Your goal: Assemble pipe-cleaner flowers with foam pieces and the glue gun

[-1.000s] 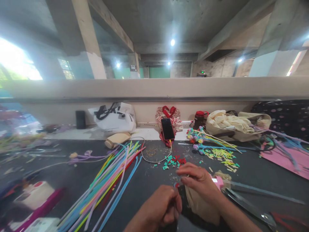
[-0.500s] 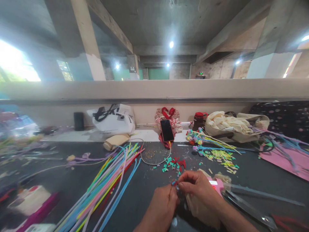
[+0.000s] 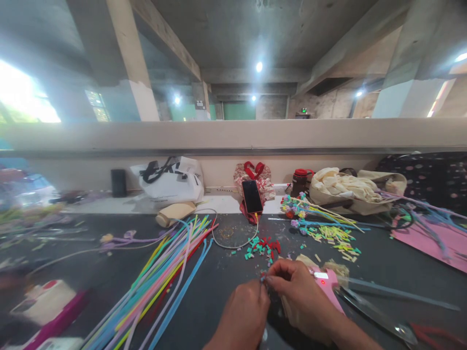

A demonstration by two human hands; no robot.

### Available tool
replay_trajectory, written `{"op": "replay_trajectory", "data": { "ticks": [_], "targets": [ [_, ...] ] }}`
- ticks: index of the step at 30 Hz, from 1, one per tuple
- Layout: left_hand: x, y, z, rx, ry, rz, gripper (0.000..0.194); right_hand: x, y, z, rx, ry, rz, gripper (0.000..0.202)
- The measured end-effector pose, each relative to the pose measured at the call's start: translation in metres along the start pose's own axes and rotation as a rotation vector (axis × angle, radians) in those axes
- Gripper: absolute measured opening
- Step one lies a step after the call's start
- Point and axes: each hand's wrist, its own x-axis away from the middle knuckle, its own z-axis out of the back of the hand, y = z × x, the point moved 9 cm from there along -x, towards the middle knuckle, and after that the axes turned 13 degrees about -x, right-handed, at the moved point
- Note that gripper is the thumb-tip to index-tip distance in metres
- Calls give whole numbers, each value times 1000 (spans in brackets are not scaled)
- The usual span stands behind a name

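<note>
My left hand [image 3: 245,311] and my right hand [image 3: 297,291] meet at the front of the dark table, fingertips almost touching. Between them is a tiny blue and red piece [image 3: 263,278], mostly covered by the fingers. My right thumb and index finger pinch at it; my left fingers are closed just beside it, and what they hold is hidden. Beyond the hands lie small teal pieces [image 3: 252,249] and red pieces [image 3: 272,244]. Under and beside my right hand is a pink device [image 3: 328,284] with a lit panel.
Long coloured fuzzy stems [image 3: 160,287] lie left of my hands. Scissors [image 3: 379,316] are at the right front. Yellow pieces [image 3: 335,234] and small flower stems [image 3: 299,209] lie farther back. A phone [image 3: 252,197] with a cable leans against a patterned bag [image 3: 268,176].
My right hand has shifted slightly left and down, showing more of the pink device. My left hand has turned a little, with its fingertips still by the small piece.
</note>
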Motion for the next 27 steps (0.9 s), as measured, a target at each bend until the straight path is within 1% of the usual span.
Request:
{"op": "replay_trajectory", "data": {
  "ticks": [2, 5, 7, 9, 11, 13, 15, 19, 21, 24, 27],
  "targets": [
    [1, 1, 1, -22, -6, 0, 39, 1, -2, 0, 21, -6, 15, 4],
    [2, 0, 2, -24, -10, 19, 42, 1, -4, -3, -29, -26, 36, 4],
    [2, 0, 2, 7, -12, 11, 42, 1, -3, -4, -109, -24, 28, 2],
    [2, 3, 1, 68, -20, -21, 42, 1, 2, -6, -243, -31, -7, 8],
    [3, 6, -1, 150, -48, -50, 42, 1, 9, -13, -392, -89, -73, 18],
    [4, 8, -5, 237, -100, -57, 43, 1, 13, -20, -478, -175, -128, 25],
    [5, 8, -9, 306, -151, -51, 45, 0, 14, -22, -478, -223, -145, 23],
    [5, 7, -18, 419, -246, -28, 47, -2, 10, -12, -384, -180, -123, 16],
    [6, 4, -24, 492, -288, 17, 45, -2, 8, -11, -324, -178, -134, 14],
    [7, 2, -29, 569, -332, 85, 31, -1, 9, -14, -282, -205, -169, 12],
    [8, 4, -28, 605, -360, 106, 14, -3, 9, -10, -306, -168, -153, 12]
  ]
}}
